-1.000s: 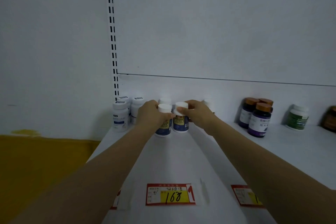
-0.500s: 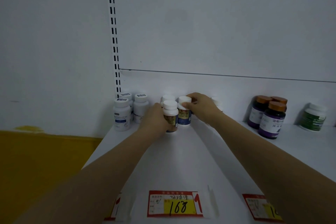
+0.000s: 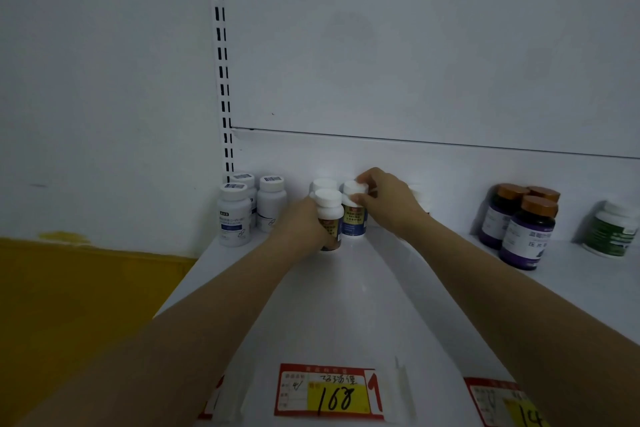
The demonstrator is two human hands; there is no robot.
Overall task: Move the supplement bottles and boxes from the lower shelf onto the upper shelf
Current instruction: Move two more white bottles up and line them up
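On the white shelf (image 3: pixel 346 305) my left hand (image 3: pixel 301 225) wraps a white-capped bottle with a dark orange label (image 3: pixel 329 215), standing upright near the back. Beside it on the right stands a white-capped bottle with a blue label (image 3: pixel 354 222); my right hand (image 3: pixel 384 201) pinches its cap from above. Another white cap (image 3: pixel 323 184) shows just behind the two. A further bottle (image 3: pixel 420 199) is mostly hidden behind my right hand.
Three white bottles (image 3: pixel 235 215) stand at the shelf's back left corner. Purple bottles with brown caps (image 3: pixel 526 229) and a green bottle (image 3: pixel 613 232) stand at the right. Red and yellow price tags (image 3: pixel 327 392) line the front edge. A slotted upright (image 3: pixel 221 62) runs up the back panel.
My left hand has slid its bottle a little forward and down onto the shelf. My right hand has shifted from the blue-label bottle's side to its cap.
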